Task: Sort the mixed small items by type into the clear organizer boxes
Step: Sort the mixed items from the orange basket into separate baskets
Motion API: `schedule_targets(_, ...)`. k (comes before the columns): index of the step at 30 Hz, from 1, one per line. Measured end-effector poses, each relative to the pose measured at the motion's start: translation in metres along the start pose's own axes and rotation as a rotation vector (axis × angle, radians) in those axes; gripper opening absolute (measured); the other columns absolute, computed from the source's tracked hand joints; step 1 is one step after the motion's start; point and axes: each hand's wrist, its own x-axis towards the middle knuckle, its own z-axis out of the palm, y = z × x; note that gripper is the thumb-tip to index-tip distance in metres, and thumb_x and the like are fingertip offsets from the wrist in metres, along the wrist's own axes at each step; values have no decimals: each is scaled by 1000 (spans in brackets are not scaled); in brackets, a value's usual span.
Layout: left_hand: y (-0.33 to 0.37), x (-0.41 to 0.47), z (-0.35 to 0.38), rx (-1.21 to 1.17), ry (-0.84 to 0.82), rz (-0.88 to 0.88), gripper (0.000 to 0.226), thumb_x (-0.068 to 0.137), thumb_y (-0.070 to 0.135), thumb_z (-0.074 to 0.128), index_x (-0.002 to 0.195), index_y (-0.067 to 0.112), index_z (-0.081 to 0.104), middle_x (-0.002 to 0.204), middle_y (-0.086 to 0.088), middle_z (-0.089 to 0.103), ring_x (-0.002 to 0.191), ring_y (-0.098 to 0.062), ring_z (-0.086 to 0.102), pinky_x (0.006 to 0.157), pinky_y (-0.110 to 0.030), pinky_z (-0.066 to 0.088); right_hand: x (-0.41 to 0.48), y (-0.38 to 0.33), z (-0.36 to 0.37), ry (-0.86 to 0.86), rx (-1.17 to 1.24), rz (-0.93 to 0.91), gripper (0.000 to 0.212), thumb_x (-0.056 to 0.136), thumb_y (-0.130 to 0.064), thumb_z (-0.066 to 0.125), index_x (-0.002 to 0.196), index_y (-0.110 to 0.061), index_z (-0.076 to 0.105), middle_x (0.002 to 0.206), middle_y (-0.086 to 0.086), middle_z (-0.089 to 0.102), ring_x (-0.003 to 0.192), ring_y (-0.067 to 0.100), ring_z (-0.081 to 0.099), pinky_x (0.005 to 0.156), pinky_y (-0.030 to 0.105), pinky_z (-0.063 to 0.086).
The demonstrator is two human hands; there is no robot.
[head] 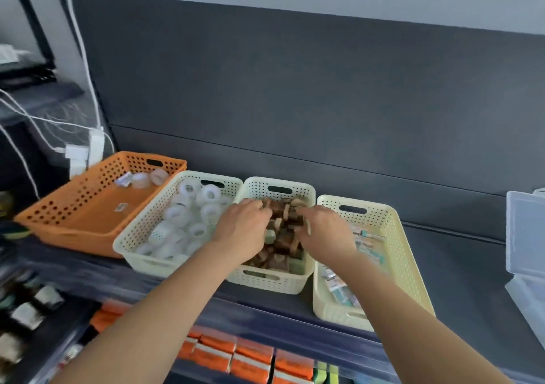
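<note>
- The left hand (244,227) and right hand (324,230) are near each other in the middle cream basket (277,283). Their fingers bend into the brown tape rolls (283,242); I cannot tell if they grip any.
- At 9 o'clock, clear tape rolls (182,215) fill another basket (141,227).
- At 3 o'clock lie small packets (368,248).
- The orange basket (59,206), far at 9 o'clock, holds only a few bits, so sorting looks nearly done.
- The clear organizer box (525,236), far at 3 o'clock, stands open.
</note>
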Motion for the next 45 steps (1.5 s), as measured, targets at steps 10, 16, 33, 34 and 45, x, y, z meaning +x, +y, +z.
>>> schedule_targets(10,-164,-65,-26,75,-6,-175,21,87,11,54,106,19,60,100,1,57,94,-19,55,61,-28,36,58,-154,55,-43,49,-161,35,90,-29,55,124,-21,57,117,4,59,109,24,55,87,36,49)
schedule_targets(16,-261,-94,-22,43,-48,-221,17,87,12,56,101,18,64,101,2,58,92,-17,56,67,-29,50,86,-238,97,-80,63,-164,36,91,-30,55,126,-23,58,121,1,59,111,21,55,80,30,48)
schedule_targets(33,-371,-61,29,3,-318,-292,21,84,1,53,99,12,63,99,-5,57,90,-23,56,70,-36,50,191,-299,161,-322,-141,-203,40,90,-34,56,128,-23,55,124,4,57,120,21,46,97,34,44)
schedule_targets(34,-374,-56,33,0,-322,-294,23,84,0,52,101,12,63,101,-5,57,91,-24,57,72,-36,52,197,-299,164,-342,-151,-199,42,90,-34,56,131,-23,53,127,5,55,122,22,44,99,35,44)
schedule_targets(45,-403,2,68,-73,-352,-167,63,80,-2,63,138,13,44,141,-5,44,124,-28,45,90,-40,48,250,-304,198,-366,-126,-91,44,88,-14,52,131,-17,43,143,4,39,129,28,38,102,40,41)
